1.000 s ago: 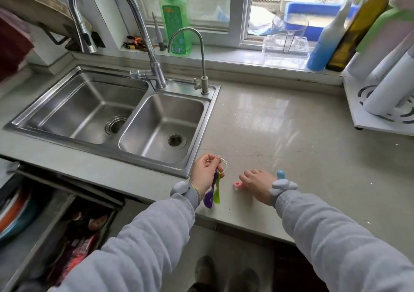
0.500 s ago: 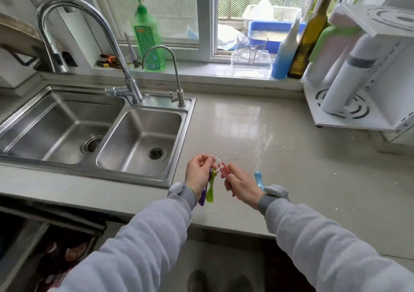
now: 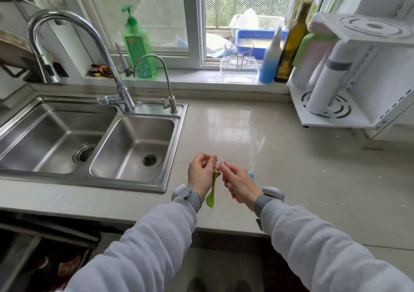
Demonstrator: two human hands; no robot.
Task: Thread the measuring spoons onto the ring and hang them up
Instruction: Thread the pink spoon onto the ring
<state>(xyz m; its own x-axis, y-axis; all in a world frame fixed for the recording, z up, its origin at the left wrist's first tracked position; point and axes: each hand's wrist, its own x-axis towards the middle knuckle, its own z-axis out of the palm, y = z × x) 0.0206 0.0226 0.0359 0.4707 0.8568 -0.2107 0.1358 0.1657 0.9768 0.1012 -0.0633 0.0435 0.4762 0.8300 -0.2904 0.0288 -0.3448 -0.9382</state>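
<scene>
My left hand [image 3: 201, 170] pinches a small white ring [image 3: 219, 159] above the counter's front edge. A green measuring spoon [image 3: 212, 193] hangs from the ring; a purple one seen earlier is hidden behind my hand. My right hand [image 3: 238, 183] holds a pink measuring spoon [image 3: 224, 163], its handle tip touching the ring. A blue spoon [image 3: 251, 175] lies on the counter, mostly hidden behind my right hand.
A double steel sink [image 3: 94, 144] with two faucets lies left. A white rack [image 3: 331, 112] with bottles stands at the right back. Green soap bottle [image 3: 139, 45], blue bottle [image 3: 270, 61] and oil bottle [image 3: 290, 45] line the sill. An open drawer [image 3: 33, 253] lies lower left.
My right hand picked the pink spoon up off the counter and brought it to the ring in my left hand. The camera view tilted up.
</scene>
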